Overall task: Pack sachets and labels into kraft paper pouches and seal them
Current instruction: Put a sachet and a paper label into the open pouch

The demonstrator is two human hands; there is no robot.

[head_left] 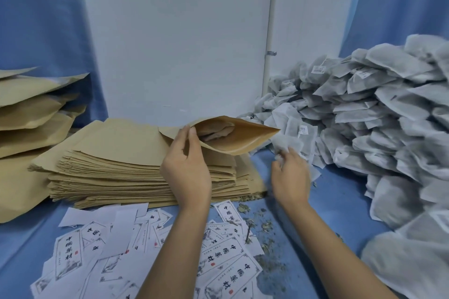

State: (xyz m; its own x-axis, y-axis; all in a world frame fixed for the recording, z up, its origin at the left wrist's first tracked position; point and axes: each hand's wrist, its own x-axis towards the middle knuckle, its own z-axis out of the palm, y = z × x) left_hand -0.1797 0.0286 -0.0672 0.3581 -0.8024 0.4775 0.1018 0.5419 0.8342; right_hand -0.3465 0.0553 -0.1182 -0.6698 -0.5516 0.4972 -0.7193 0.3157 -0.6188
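Left hand pinches the near lip of an open kraft pouch, held mouth-up over the stack of flat pouches; sachets already sit inside. Right hand, just right of the pouch and below its corner, fingers curled on a blurred sachet at the sachet pile's edge. Labels are scattered on the blue worktop under both forearms.
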